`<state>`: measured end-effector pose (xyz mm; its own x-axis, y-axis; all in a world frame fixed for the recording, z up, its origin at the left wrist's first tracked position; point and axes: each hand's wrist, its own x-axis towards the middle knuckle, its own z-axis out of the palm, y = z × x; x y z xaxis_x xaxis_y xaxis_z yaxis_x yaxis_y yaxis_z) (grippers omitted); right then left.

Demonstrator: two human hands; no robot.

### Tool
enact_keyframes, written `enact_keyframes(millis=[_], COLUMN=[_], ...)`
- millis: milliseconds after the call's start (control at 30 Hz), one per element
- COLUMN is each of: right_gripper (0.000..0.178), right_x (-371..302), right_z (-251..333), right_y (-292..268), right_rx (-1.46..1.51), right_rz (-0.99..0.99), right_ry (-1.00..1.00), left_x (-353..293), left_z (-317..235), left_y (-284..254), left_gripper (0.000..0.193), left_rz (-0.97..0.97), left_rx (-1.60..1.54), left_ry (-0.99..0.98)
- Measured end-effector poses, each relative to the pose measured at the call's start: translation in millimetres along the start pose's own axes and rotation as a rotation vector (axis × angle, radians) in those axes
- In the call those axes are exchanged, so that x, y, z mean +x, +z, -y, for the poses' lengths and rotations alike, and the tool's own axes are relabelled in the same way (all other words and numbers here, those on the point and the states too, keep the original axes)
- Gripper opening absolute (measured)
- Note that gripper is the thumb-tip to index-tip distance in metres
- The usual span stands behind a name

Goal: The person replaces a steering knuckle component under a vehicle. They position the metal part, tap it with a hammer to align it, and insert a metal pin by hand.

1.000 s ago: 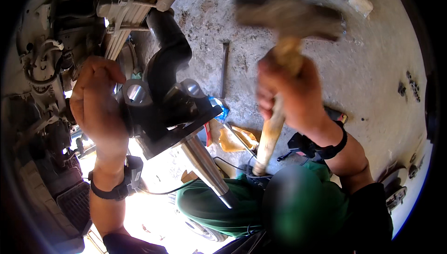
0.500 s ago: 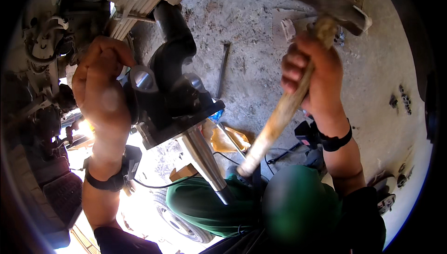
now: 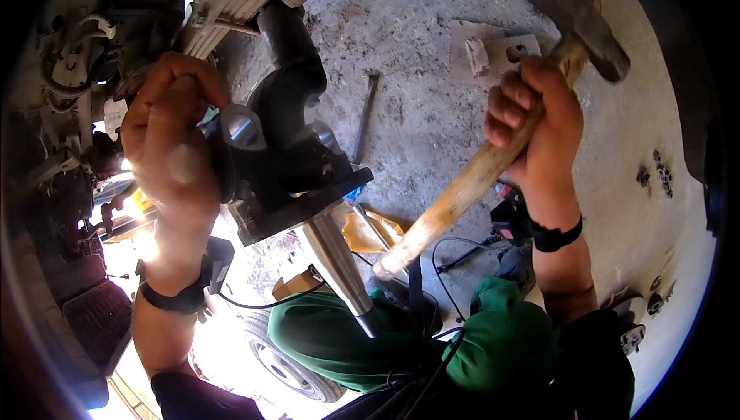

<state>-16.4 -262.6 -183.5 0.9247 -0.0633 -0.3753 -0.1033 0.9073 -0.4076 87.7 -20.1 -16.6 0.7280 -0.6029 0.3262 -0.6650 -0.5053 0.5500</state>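
My right hand (image 3: 547, 123) is closed round the wooden handle of a hammer (image 3: 455, 196), raised on the right with its dark metal head at the upper right. My left hand (image 3: 173, 123) is at the left side of a black steering knuckle (image 3: 289, 181), its fingers curled by the knuckle's upper end. What those fingers hold is hidden; a small greenish bit shows beside them. From the knuckle's flange a bright tapered spindle (image 3: 331, 262) points down toward my green-clad leg. Behind the knuckle is a curved black axle beam (image 3: 289, 73).
Vehicle underbody parts and hoses (image 3: 73, 73) crowd the left. A metal bar (image 3: 366, 119) lies on the concrete floor, with yellow paper (image 3: 366, 231) nearer me. A wheel (image 3: 289, 366) stands at the lower left. Several small metal parts (image 3: 659, 173) are scattered at the right.
My right hand and the hammer have shifted slightly right, and the hammer head has moved right and down. My left hand stays by the knuckle, nearly still.
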Motion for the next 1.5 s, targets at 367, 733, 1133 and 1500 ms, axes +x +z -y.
enact_keyframes(millis=[367, 733, 1133, 1500], right_gripper=[0.018, 0.021, 0.023, 0.023], right_x=[-13, -21, -30, -26], right_z=[-10, -37, -40, -51], right_y=[7, 25, 38, 34], right_rx=[-0.077, -0.649, -0.732, -0.703], right_rz=[-0.047, 0.262, 0.34, 0.438], right_ry=[0.091, 0.159, 0.083, 0.29], left_x=[-4, -2, -2, 0], left_z=[4, 5, 12, 9], left_y=[-3, -1, -6, 1], left_gripper=[0.028, 0.024, 0.017, 0.023], left_rz=[-0.059, -0.055, 0.0, -0.064], left_rx=[-0.05, -0.068, -0.031, 0.114], left_ry=[-0.123, -0.026, 0.035, -0.003])
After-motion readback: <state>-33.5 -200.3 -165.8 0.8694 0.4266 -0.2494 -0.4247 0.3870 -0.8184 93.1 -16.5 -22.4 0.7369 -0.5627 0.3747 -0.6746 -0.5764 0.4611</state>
